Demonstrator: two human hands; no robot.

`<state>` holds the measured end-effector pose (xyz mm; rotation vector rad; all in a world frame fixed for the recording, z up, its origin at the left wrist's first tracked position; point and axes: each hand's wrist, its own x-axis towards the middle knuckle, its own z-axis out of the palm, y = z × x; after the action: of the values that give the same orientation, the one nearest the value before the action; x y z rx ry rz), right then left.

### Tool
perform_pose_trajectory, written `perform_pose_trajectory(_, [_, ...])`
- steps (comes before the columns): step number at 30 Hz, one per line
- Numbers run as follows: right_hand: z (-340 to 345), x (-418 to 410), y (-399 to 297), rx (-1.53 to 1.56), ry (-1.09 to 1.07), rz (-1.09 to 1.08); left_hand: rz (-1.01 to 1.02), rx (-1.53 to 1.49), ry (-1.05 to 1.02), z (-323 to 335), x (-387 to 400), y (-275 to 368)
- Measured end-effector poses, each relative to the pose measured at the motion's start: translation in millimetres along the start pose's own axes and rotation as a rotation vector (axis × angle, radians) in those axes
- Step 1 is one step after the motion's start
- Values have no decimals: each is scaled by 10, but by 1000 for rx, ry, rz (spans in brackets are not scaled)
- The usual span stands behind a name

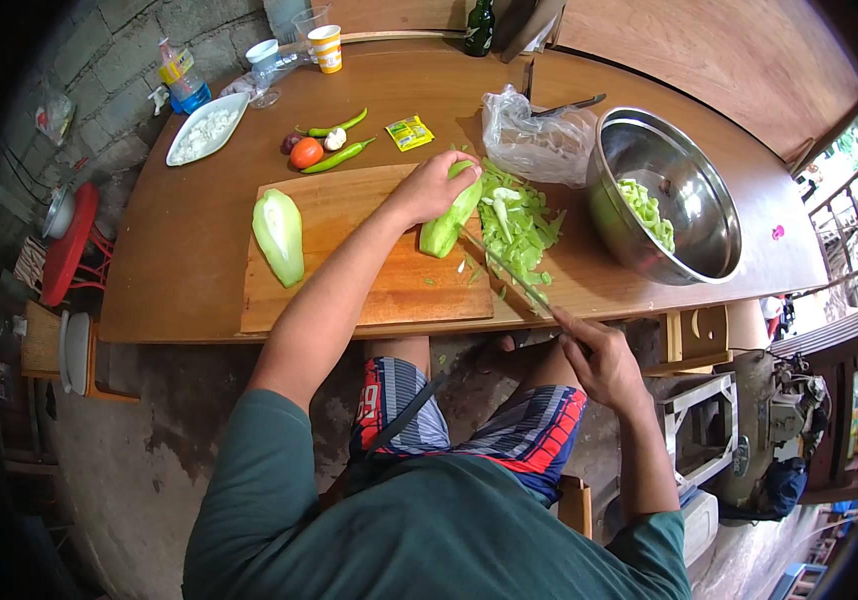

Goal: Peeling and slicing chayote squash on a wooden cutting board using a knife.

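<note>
On the wooden cutting board (369, 289), my left hand (440, 187) holds the far end of a peeled pale-green chayote piece (440, 234). My right hand (600, 356) grips the handle of a long knife (508, 268), whose tip is at the near end of that piece; whether it touches cannot be told. Another chayote half (277, 238), cut side up with a pale core, lies on the board's left. A heap of green peelings (517, 225) lies at the board's right edge, a whitish core piece (502, 210) on top. Cut green pieces (646, 214) are in the steel bowl (725, 225).
Behind the board lie a tomato (306, 153), green chilies (339, 156), garlic (335, 139), a red onion (291, 142) and a yellow sachet (410, 133). A clear plastic bag (534, 146), a dish of white food (208, 133), a striped cup (325, 49) and a green bottle (479, 30) stand farther back.
</note>
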<state>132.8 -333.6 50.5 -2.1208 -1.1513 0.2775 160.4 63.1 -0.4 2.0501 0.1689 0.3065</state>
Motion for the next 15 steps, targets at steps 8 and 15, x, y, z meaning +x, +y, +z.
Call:
perform_pose_trajectory(8, [-105,-74,-141,-74,-168,2,-2,-70,4,19,-6,-38])
perform_pose_trajectory(15, [-93,-78,-145,-107,-135,-10,20,-28,3,36,0,-16])
